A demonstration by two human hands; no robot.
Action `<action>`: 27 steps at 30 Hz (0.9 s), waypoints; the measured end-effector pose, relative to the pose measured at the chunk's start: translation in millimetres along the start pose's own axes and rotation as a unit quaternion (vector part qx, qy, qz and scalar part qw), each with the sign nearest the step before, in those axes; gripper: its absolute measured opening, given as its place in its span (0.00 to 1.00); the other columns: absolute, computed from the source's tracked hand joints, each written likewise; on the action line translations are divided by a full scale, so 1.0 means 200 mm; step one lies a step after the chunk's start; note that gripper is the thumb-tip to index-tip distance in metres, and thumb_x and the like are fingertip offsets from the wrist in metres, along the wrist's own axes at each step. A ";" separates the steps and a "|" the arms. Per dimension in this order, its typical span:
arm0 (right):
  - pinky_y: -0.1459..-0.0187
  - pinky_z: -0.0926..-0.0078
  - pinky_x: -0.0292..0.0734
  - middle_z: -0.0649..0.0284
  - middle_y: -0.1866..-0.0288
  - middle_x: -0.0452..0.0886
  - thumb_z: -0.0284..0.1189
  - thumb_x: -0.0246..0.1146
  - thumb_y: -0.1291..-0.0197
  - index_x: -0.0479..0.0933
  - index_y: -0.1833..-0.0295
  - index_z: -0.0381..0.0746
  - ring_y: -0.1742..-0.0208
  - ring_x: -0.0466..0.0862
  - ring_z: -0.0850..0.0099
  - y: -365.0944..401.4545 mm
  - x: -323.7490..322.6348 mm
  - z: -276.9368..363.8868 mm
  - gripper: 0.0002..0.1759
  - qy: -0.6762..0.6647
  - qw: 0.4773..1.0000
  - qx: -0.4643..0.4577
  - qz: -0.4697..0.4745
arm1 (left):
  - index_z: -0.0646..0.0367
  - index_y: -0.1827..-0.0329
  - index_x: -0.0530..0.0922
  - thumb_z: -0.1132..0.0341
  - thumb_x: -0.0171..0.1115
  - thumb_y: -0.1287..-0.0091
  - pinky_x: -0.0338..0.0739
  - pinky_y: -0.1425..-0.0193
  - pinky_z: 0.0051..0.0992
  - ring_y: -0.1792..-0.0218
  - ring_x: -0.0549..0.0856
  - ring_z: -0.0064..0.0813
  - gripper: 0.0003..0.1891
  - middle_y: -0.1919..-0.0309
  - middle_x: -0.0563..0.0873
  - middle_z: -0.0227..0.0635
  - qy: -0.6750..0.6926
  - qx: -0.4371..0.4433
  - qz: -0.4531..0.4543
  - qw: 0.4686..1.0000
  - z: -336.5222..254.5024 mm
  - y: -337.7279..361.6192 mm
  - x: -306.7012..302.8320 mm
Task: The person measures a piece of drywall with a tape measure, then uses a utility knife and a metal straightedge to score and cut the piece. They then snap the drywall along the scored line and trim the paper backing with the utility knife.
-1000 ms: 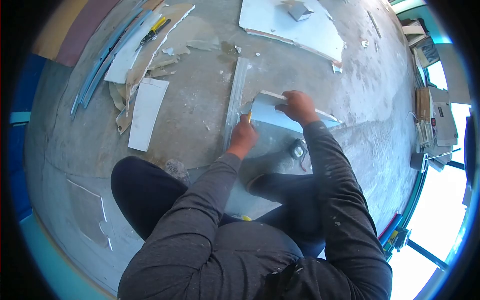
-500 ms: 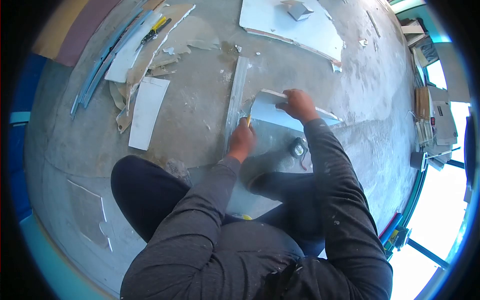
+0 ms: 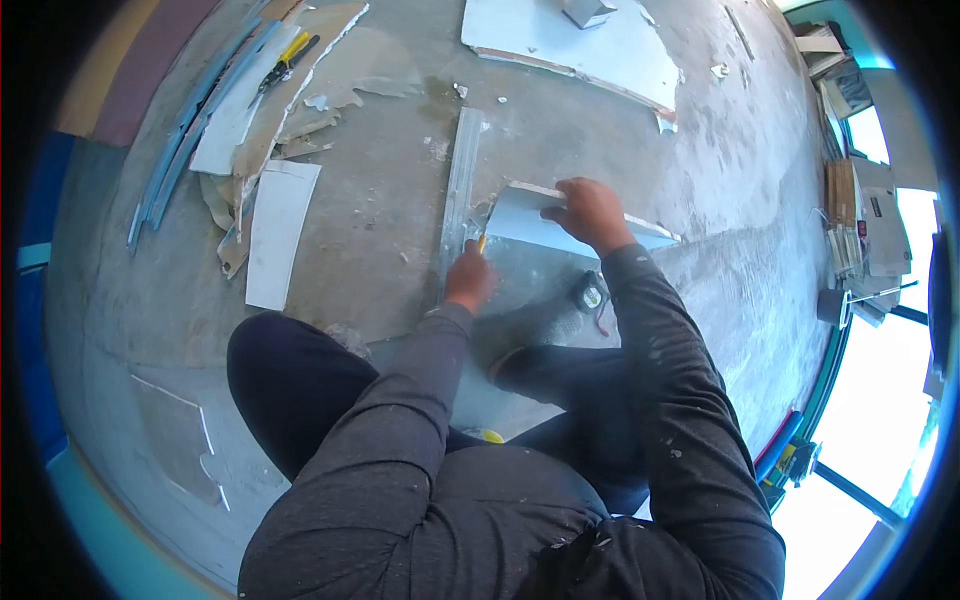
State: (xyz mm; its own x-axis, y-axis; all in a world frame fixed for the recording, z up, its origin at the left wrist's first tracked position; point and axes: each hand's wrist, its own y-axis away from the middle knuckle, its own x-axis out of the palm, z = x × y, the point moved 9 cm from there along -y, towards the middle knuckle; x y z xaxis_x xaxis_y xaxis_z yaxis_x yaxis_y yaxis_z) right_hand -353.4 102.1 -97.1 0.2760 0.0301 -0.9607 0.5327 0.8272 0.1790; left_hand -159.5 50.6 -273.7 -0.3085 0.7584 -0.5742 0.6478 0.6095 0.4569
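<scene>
My right hand (image 3: 592, 214) grips the upper edge of a narrow drywall piece (image 3: 522, 213), thumb on the near face and fingers over the broken edge. The piece is tilted up off the concrete floor. Closed around a slim yellow tool (image 3: 482, 243), my left hand (image 3: 471, 277) is at the piece's left end; the tool is too small to name surely. Beside that hand a long grey metal channel (image 3: 461, 170) lies on the floor. Below the drywall piece, near my foot, is a tape measure (image 3: 590, 291).
A large white drywall sheet (image 3: 570, 45) lies ahead with a small box-like piece (image 3: 590, 12) on it. At left are a white offcut (image 3: 283, 235), blue-grey metal strips (image 3: 185, 150) and yellow-handled snips (image 3: 287, 60). Stacked boards (image 3: 840, 205) stand at the right wall.
The view has shifted slightly, so the floor items sit a little further left. My left hand has moved slightly down and left with the yellow tool; my right hand keeps its grip.
</scene>
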 end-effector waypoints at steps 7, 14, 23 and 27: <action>0.53 0.55 0.80 0.56 0.60 0.86 0.44 0.75 0.50 0.84 0.58 0.42 0.53 0.85 0.53 -0.01 0.00 -0.01 0.20 -0.012 1.000 0.011 0.010 | 0.69 0.46 0.69 0.67 0.52 0.31 0.79 0.51 0.57 0.58 0.86 0.64 0.15 0.61 0.85 0.65 -0.022 0.001 0.006 1.000 0.08 -0.06 0.06; 0.52 0.55 0.80 0.56 0.59 0.86 0.44 0.76 0.50 0.84 0.58 0.41 0.53 0.85 0.53 -0.02 -0.01 -0.01 0.21 -0.013 1.000 0.011 0.010 | 0.67 0.46 0.70 0.69 0.49 0.32 0.78 0.49 0.57 0.55 0.85 0.64 0.15 0.60 0.86 0.63 -0.018 -0.011 0.017 1.000 0.14 -0.09 0.09; 0.48 0.57 0.79 0.56 0.54 0.86 0.45 0.76 0.51 0.85 0.52 0.40 0.49 0.84 0.53 -0.06 -0.01 -0.03 0.25 -0.012 1.000 -0.020 0.004 | 0.67 0.44 0.72 0.65 0.46 0.29 0.77 0.45 0.56 0.50 0.86 0.60 0.17 0.53 0.86 0.60 -0.033 -0.057 0.057 0.996 0.18 -0.12 0.10; 0.46 0.58 0.79 0.54 0.52 0.86 0.44 0.76 0.51 0.85 0.51 0.39 0.48 0.84 0.53 -0.11 0.01 -0.05 0.26 -0.005 0.999 -0.007 0.031 | 0.67 0.44 0.73 0.65 0.46 0.29 0.77 0.44 0.55 0.49 0.86 0.59 0.17 0.52 0.86 0.59 -0.053 -0.050 0.067 0.995 0.21 -0.13 0.13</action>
State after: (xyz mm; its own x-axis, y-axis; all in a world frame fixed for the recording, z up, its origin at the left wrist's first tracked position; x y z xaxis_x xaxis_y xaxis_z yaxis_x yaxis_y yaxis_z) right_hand -372.0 90.1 -105.6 0.3167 0.0759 -0.9455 0.5037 0.8312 0.2354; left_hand -154.6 45.3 -328.5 -0.1451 0.8093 -0.5692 0.6035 0.5283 0.5972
